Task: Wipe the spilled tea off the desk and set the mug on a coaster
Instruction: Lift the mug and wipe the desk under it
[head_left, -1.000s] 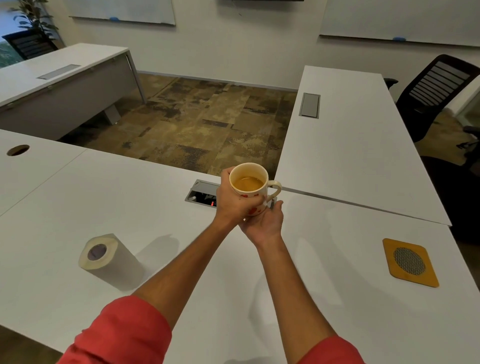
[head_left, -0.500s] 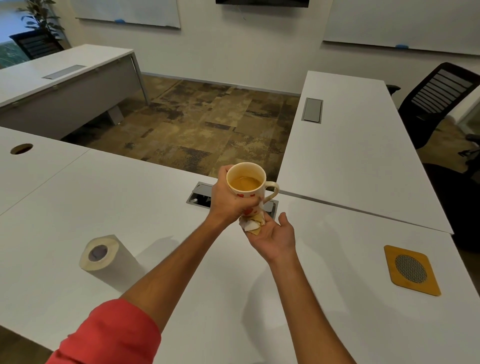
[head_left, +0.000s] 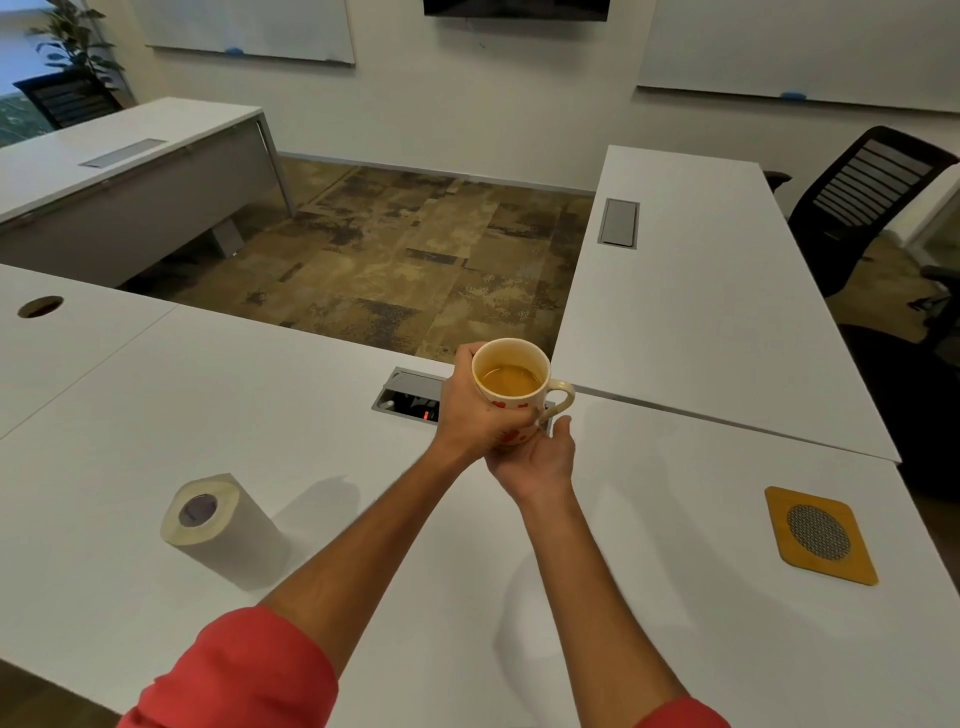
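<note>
A cream mug (head_left: 519, 406) with red hearts, partly full of tea, is held up above the white desk (head_left: 218, 405). My left hand (head_left: 470, 413) wraps its left side, with the handle pointing right. My right hand (head_left: 537, 462) is cupped palm-up against the mug's bottom; the crumpled tissue seen on that palm a moment ago is hidden now. A yellow coaster (head_left: 821, 535) with a grey mesh centre lies on the desk far to the right. I see no tea stain on the desk surface.
A tissue roll (head_left: 218, 525) stands on the desk at the left. An open cable box (head_left: 408, 397) is set into the desk just behind my hands. A second white desk (head_left: 701, 312) joins at the right, with a black chair (head_left: 862, 197) beyond it.
Half a second ago my right hand was lowered, showing a stained tissue wad on its palm. It has risen back against the mug's bottom. The left hand still holds the mug.
</note>
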